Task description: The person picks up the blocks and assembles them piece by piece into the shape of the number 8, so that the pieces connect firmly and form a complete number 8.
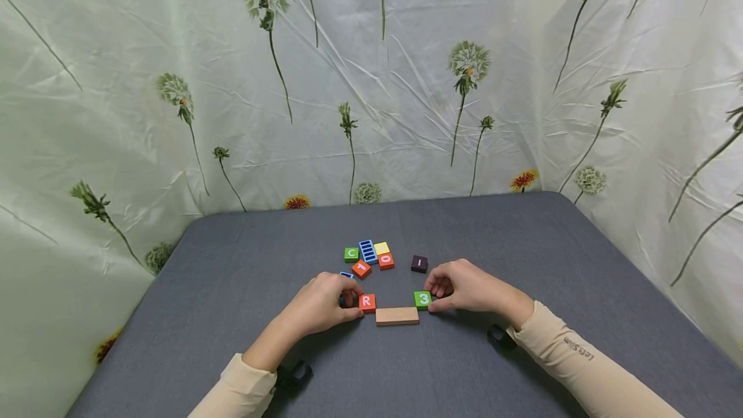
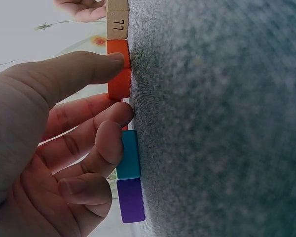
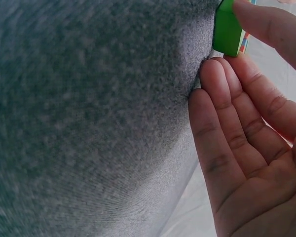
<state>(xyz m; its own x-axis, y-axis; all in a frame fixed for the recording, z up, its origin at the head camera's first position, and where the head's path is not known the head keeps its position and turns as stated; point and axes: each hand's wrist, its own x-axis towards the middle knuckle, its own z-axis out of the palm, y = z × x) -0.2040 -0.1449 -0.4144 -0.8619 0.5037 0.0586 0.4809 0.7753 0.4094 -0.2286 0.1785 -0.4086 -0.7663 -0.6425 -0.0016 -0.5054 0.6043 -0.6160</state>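
In the head view my left hand (image 1: 326, 302) pinches an orange-red letter block marked R (image 1: 367, 303) between thumb and fingers. My right hand (image 1: 467, 286) pinches a green number block marked 3 (image 1: 422, 300) by its right side. A plain wooden strip (image 1: 397, 317) lies just in front of and between these two blocks. From the left wrist, the thumb presses the orange side (image 2: 119, 84), while teal (image 2: 131, 154) and purple (image 2: 130, 200) blocks stand by the other fingers. The right wrist view has the thumb and index finger on the green block (image 3: 228, 30).
Behind the hands lie a green C block (image 1: 351, 255), a blue barred block (image 1: 368, 251), a yellow block (image 1: 381, 248), orange blocks marked 1 (image 1: 361, 268) and 0 (image 1: 386, 261), and a dark block (image 1: 420, 264). My left hand partly hides another blue block (image 1: 346, 275). Everything rests on a grey table (image 1: 261, 244).
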